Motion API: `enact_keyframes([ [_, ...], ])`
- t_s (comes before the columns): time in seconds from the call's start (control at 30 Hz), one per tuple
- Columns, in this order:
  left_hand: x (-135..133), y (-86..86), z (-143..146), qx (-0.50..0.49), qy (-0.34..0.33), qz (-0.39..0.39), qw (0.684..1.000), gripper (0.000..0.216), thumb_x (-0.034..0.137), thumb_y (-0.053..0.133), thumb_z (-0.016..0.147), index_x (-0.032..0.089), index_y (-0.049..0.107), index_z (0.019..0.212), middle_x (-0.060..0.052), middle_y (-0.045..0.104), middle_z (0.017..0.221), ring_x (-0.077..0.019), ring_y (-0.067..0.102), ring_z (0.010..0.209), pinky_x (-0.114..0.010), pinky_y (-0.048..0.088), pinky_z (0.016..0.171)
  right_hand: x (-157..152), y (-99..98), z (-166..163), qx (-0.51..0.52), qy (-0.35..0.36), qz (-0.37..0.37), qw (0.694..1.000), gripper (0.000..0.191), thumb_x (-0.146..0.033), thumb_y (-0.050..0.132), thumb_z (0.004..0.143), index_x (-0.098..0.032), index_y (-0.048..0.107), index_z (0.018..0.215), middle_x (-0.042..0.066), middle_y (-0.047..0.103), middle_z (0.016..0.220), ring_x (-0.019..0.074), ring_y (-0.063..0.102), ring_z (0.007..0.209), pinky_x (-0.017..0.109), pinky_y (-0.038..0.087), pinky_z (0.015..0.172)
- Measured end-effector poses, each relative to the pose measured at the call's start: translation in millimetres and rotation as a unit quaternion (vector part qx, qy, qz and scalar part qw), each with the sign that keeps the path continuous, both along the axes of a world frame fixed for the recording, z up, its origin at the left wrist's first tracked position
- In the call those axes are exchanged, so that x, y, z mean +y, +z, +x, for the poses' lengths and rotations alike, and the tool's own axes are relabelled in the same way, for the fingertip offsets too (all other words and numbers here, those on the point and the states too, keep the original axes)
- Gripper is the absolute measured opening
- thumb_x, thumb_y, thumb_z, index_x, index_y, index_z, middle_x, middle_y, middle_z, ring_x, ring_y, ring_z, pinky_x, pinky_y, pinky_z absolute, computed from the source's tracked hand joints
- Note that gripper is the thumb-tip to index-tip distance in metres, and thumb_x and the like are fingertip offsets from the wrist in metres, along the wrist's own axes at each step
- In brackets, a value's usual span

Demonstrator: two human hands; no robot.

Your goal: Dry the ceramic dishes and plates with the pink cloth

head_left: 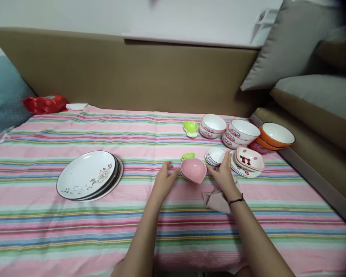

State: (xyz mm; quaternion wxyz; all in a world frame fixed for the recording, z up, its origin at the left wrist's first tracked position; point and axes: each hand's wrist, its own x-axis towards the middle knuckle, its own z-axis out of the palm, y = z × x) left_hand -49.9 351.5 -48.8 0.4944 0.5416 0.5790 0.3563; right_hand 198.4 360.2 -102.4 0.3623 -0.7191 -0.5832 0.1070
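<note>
A pink leaf-shaped bowl (193, 170), with another pink rim showing beneath it, sits between my two hands on the striped cloth. My left hand (165, 180) is open at its left side, a fingertip close to the rim. On the other side my right hand (224, 177) is also open, one fingertip by the rim. Whether either fingertip touches the bowl I cannot tell. Below my right wrist lies a crumpled greyish-pink cloth (217, 201), partly hidden. Just behind the pink bowl are a small green dish (188, 156) and a stack of small white dishes (217, 155).
White plates with dark rims (86, 175) are stacked at left. Along the back stand a green dish (190, 128), white bowls (213, 125), more white bowls (242, 132) and orange bowls (273, 137). A panda-patterned dish (250, 158) rests on plates. Cushions (317, 96) border the right.
</note>
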Motion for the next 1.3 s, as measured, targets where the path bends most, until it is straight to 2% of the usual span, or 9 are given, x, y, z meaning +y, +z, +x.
enact_keyframes([
  [0.17, -4, 5.6, 0, -0.004, -0.010, 0.006, 1.000, 0.048, 0.036, 0.057, 0.085, 0.013, 0.048, 0.126, -0.018, 0.059, 0.127, -0.0218, 0.064, 0.094, -0.035, 0.046, 0.087, -1, -14.5, 1, 0.011, 0.026, -0.005, 1.000, 0.104, -0.056, 0.052, 0.084, -0.008, -0.012, 0.150, 0.024, -0.010, 0.158, 0.0313, -0.014, 0.146, 0.053, 0.012, 0.116],
  [0.27, -4, 7.8, -4, -0.004, -0.013, 0.002, 1.000, 0.050, 0.037, 0.055, 0.086, 0.013, 0.046, 0.129, -0.019, 0.057, 0.129, -0.0217, 0.064, 0.094, -0.035, 0.046, 0.087, -1, -11.2, 4, 0.016, 0.015, -0.006, 1.000, 0.095, -0.050, 0.048, 0.086, -0.007, -0.007, 0.151, 0.023, -0.006, 0.159, 0.0316, -0.010, 0.147, 0.052, 0.010, 0.117],
  [0.4, -4, 11.3, -9, 0.018, -0.017, 0.007, 1.000, 0.051, 0.038, 0.052, 0.088, 0.013, 0.044, 0.131, -0.018, 0.058, 0.127, -0.0220, 0.065, 0.090, -0.036, 0.046, 0.084, 12, 21.1, 13, -0.101, 0.052, -0.067, 0.991, 0.093, -0.044, 0.055, 0.083, -0.005, 0.005, 0.151, 0.025, 0.004, 0.158, 0.0332, 0.000, 0.147, 0.048, 0.015, 0.117],
  [0.5, -5, 13.1, -11, 0.025, -0.015, 0.014, 0.999, 0.048, 0.038, 0.053, 0.087, 0.014, 0.047, 0.128, -0.016, 0.063, 0.121, -0.0226, 0.065, 0.088, -0.035, 0.046, 0.081, 31, 52.3, 21, -0.240, 0.170, -0.174, 0.940, 0.094, -0.032, 0.065, 0.075, -0.010, 0.015, 0.151, 0.023, 0.018, 0.155, 0.0342, 0.020, 0.144, 0.044, 0.028, 0.112],
  [0.6, -6, 14.4, -12, 0.030, -0.013, 0.022, 0.999, 0.043, 0.035, 0.054, 0.087, 0.015, 0.051, 0.125, -0.014, 0.066, 0.116, -0.0228, 0.066, 0.087, -0.035, 0.046, 0.080, 52, 73.0, 25, -0.267, 0.231, -0.226, 0.908, 0.088, -0.024, 0.074, 0.062, -0.017, 0.040, 0.142, 0.018, 0.044, 0.140, 0.0323, 0.051, 0.123, 0.037, 0.043, 0.099],
  [0.67, -7, 15.6, -14, 0.036, -0.013, 0.024, 0.999, 0.041, 0.034, 0.053, 0.087, 0.016, 0.051, 0.124, -0.014, 0.067, 0.114, -0.0227, 0.066, 0.087, -0.034, 0.046, 0.079, 62, 79.6, 25, -0.282, 0.252, -0.249, 0.892, 0.076, -0.022, 0.074, 0.061, -0.018, 0.052, 0.133, 0.015, 0.054, 0.128, 0.0297, 0.059, 0.110, 0.034, 0.047, 0.090],
  [0.83, -7, 18.5, -18, 0.053, -0.015, 0.027, 0.998, 0.039, 0.034, 0.051, 0.088, 0.016, 0.052, 0.123, -0.013, 0.067, 0.114, -0.0234, 0.066, 0.087, -0.034, 0.045, 0.076, 75, 81.8, 22, -0.330, 0.268, -0.280, 0.861, 0.078, -0.023, 0.078, 0.056, -0.020, 0.056, 0.131, 0.015, 0.055, 0.121, 0.0290, 0.064, 0.094, 0.034, 0.048, 0.079],
  [0.97, -9, 17.8, -20, 0.067, -0.022, 0.030, 0.997, 0.040, 0.034, 0.049, 0.088, 0.015, 0.052, 0.123, -0.014, 0.067, 0.113, -0.0248, 0.065, 0.090, -0.035, 0.045, 0.078, 80, 77.4, 21, -0.356, 0.293, -0.285, 0.840, 0.081, -0.021, 0.081, 0.050, -0.022, 0.059, 0.127, 0.012, 0.057, 0.119, 0.0302, 0.062, 0.098, 0.033, 0.047, 0.081],
  [1.3, -15, 15.7, -18, 0.093, -0.041, 0.040, 0.994, 0.043, 0.035, 0.045, 0.090, 0.014, 0.051, 0.127, -0.017, 0.066, 0.118, -0.0269, 0.064, 0.099, -0.036, 0.045, 0.084, 70, 67.0, 25, -0.375, 0.292, -0.236, 0.847, 0.064, -0.022, 0.071, 0.061, -0.018, 0.057, 0.124, 0.014, 0.057, 0.119, 0.0304, 0.059, 0.106, 0.035, 0.044, 0.089],
])
